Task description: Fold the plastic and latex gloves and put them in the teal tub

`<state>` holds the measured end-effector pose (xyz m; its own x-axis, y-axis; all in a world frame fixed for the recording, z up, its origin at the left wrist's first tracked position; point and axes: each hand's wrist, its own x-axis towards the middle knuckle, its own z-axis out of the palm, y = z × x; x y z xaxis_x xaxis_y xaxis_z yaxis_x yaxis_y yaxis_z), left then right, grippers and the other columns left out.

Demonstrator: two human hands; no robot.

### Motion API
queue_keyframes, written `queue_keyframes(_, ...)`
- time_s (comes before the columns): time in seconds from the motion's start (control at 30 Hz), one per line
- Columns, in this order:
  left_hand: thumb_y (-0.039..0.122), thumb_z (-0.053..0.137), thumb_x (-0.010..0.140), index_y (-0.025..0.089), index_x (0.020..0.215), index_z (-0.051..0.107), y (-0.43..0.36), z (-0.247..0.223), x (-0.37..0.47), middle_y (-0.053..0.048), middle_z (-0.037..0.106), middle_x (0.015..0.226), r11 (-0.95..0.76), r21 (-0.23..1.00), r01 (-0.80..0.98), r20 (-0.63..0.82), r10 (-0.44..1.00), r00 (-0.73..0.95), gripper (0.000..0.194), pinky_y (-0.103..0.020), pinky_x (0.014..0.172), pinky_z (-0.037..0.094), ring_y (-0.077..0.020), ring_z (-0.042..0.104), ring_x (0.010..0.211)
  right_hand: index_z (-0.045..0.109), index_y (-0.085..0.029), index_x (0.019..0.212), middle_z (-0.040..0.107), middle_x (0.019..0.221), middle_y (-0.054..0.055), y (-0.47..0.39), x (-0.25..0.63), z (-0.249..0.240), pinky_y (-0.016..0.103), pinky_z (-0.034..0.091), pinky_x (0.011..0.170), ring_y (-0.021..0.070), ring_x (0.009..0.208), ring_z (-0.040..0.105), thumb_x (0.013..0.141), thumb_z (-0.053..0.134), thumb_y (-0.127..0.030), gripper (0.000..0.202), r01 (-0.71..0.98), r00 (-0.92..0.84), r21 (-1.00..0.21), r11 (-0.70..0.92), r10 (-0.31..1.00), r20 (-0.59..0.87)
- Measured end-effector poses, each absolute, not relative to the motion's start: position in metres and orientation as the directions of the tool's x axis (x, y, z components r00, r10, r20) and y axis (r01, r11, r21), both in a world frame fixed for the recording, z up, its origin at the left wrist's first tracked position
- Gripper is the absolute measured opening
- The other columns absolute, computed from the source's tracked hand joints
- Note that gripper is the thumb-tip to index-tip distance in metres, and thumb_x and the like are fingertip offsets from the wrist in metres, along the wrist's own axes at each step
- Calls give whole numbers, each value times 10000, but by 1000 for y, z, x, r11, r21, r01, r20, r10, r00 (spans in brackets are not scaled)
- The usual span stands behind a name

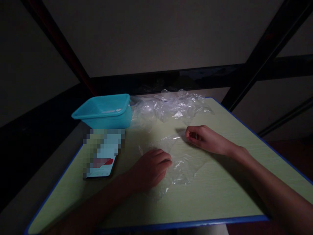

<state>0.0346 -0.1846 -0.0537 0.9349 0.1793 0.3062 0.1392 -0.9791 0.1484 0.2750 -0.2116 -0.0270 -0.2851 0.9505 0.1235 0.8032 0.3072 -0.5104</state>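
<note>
A thin clear plastic bag lies spread on the pale green table. My left hand rests over its left part, fingers curled together and closed on the plastic. At the bag's upper right, my right hand is raised slightly, its fingers curled in a pinch at the plastic's edge. Behind both hands sits a heap of crumpled clear plastic bags along the table's far side.
An open turquoise plastic basin stands at the back left, beside the heap. In front of it lies a phone with a lit, partly blurred screen. The table has a blue edge; dark bars and a wall rise behind.
</note>
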Motion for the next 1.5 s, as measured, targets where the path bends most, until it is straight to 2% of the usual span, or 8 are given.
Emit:
queue_keyframes(0.17, 60, 460, 787, 108, 911, 609, -182, -51, 34, -73, 632, 949, -976, 106, 193, 303, 216, 928, 199, -324, 773, 451, -190, 536, 851, 589, -132, 901, 634, 859, 90, -208, 276, -35, 306, 456, 692, 177, 763, 582, 804, 424, -117, 192, 842, -333, -390, 373, 928, 168)
queue_keyframes(0.27, 53, 447, 777, 119, 880, 614, -179, -51, 32, -71, 635, 931, -969, 81, 235, 290, 248, 924, 208, -328, 758, 457, -193, 540, 843, 572, -121, 1059, 635, 1028, 119, -207, 278, -39, 362, 450, 843, 207, 964, 574, 799, 408, -79, 310, 830, -373, -367, 419, 908, 192)
queue_keyframes(0.4, 56, 442, 775, 123, 854, 620, -178, -52, 30, -77, 633, 936, -975, 52, 214, 306, 220, 926, 205, -333, 743, 461, -199, 541, 847, 564, -140, 1099, 625, 1104, 108, -207, 280, -39, 373, 448, 889, 198, 1026, 559, 777, 399, -30, 378, 822, -393, -351, 448, 893, 219)
queue_keyframes(0.67, 29, 412, 747, 124, 885, 612, -178, -48, 32, -85, 643, 924, -970, 40, 240, 278, 242, 930, 261, -341, 747, 468, -202, 557, 843, 586, -125, 1067, 638, 1064, 112, -206, 279, -38, 359, 464, 865, 194, 982, 590, 762, 393, 6, 384, 837, -408, -332, 435, 900, 150)
queue_keyframes(0.8, 6, 407, 704, 114, 976, 594, -176, -48, 30, -96, 669, 892, -953, 44, 299, 331, 297, 896, 347, -342, 746, 477, -197, 589, 804, 612, -122, 1029, 646, 1037, 122, -207, 283, -33, 361, 463, 830, 213, 955, 601, 761, 390, -4, 367, 855, -396, -313, 413, 911, 119)
queue_keyframes(1.07, -2, 421, 687, 111, 1006, 597, -172, -51, 28, -96, 688, 849, -905, 49, 422, 373, 409, 833, 381, -360, 745, 505, -202, 621, 794, 655, -139, 774, 663, 805, 86, -210, 297, -23, 336, 430, 703, 205, 769, 603, 617, 391, 19, 345, 890, -400, -216, 400, 915, 48)
queue_keyframes(1.33, 4, 403, 703, 63, 1122, 533, -167, -56, 27, -160, 658, 1038, -891, 62, 450, 355, 441, 824, 442, -431, 832, 488, -237, 606, 949, 598, -160, 624, 615, 662, 46, -215, 296, -19, 291, 388, 647, 152, 661, 557, 611, 382, -9, 265, 849, -453, -299, 436, 892, 14)
queue_keyframes(1.5, 35, 384, 733, 106, 1176, 487, -166, -55, 24, -130, 648, 1070, -849, 134, 511, 397, 518, 757, 461, -435, 857, 473, -226, 602, 969, 571, -169, 567, 579, 592, 22, -216, 293, -19, 283, 393, 639, 147, 638, 554, 605, 389, -15, 241, 811, -500, -350, 469, 866, 3)
